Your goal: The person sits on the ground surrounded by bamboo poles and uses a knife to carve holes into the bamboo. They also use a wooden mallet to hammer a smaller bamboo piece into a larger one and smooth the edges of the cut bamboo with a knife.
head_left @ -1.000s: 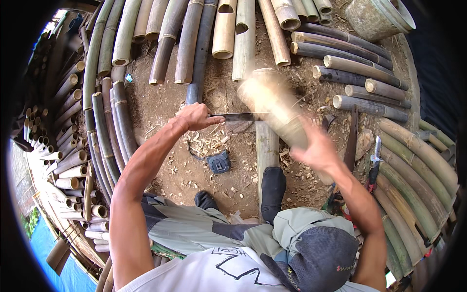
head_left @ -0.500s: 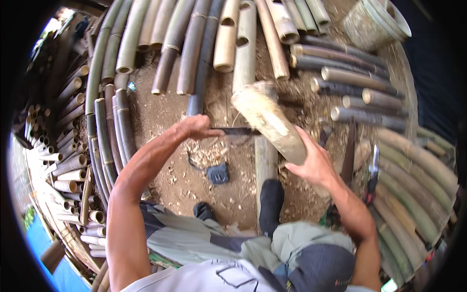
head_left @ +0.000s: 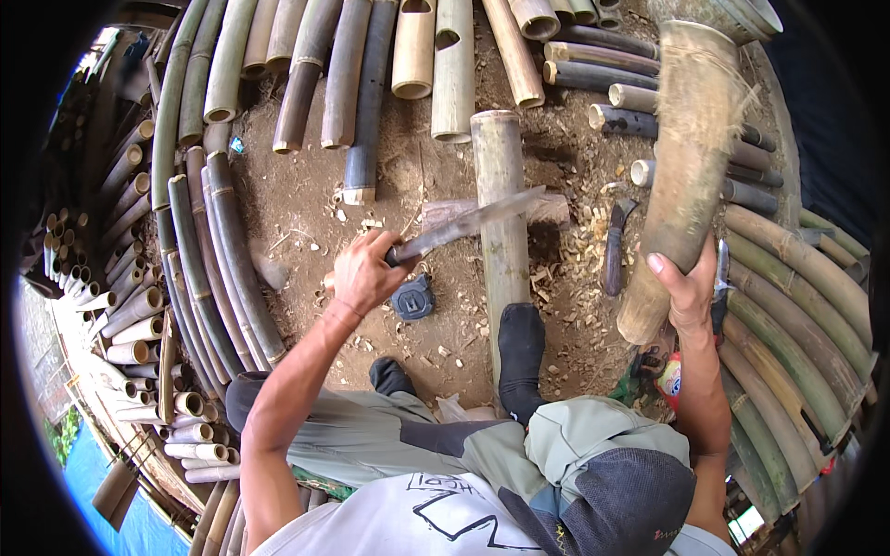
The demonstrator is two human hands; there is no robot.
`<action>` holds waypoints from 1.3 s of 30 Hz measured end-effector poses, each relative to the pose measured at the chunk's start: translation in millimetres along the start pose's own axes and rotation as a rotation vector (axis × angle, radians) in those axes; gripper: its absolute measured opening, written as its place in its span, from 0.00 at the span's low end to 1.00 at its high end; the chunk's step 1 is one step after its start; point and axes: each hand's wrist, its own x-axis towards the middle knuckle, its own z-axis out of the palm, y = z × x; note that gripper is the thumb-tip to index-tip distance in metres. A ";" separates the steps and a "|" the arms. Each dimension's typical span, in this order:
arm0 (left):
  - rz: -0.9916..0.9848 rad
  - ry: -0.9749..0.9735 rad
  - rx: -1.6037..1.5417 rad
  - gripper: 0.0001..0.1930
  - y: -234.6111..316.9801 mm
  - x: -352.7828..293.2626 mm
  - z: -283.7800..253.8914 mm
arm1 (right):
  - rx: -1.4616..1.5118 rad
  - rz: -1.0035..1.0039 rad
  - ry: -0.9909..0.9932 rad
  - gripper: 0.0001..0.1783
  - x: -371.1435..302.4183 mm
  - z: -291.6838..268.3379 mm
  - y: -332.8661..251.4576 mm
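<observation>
My left hand (head_left: pixel 364 273) is closed around the dark handle of a machete (head_left: pixel 473 221), whose blade slants up to the right above a bamboo pole (head_left: pixel 502 218). In my right hand (head_left: pixel 684 285) is a thick wooden club (head_left: pixel 693 148), gripped near its lower end, with the frayed, wider end up and away from the blade. The pole rests across a short wooden block (head_left: pixel 553 208), its near part between my legs, and my dark-socked foot (head_left: pixel 520 357) presses on it. A dark tape measure (head_left: pixel 413 297) lies below my left hand.
Bamboo lengths (head_left: pixel 349 83) line the far side, with more stacked at left (head_left: pixel 139 315) and right (head_left: pixel 797 315). A knife (head_left: pixel 615 248) lies among shavings right of the pole; another blade (head_left: pixel 722 269) stands behind my right hand. A bucket (head_left: pixel 756 17) sits at the far right.
The club has swung from over the blade to the upper right. My left hand and the machete have come nearer, the blade now showing clearly and tilted upward. The view has shifted a little.
</observation>
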 end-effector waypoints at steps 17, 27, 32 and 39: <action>-0.013 -0.439 0.249 0.14 -15.7 -10.1 13.5 | -0.220 -0.082 -0.163 0.49 3.4 6.0 -6.3; -0.049 -0.556 0.242 0.09 -20.1 11.3 15.6 | -0.651 -0.720 -0.575 0.48 -14.2 35.8 -2.5; -0.028 -0.568 0.286 0.09 -26.3 19.9 15.6 | -1.025 -1.046 -0.905 0.32 52.6 33.7 41.1; -0.036 -0.580 0.306 0.10 -19.3 30.4 13.0 | -0.612 -1.213 -0.922 0.29 -5.7 58.3 28.3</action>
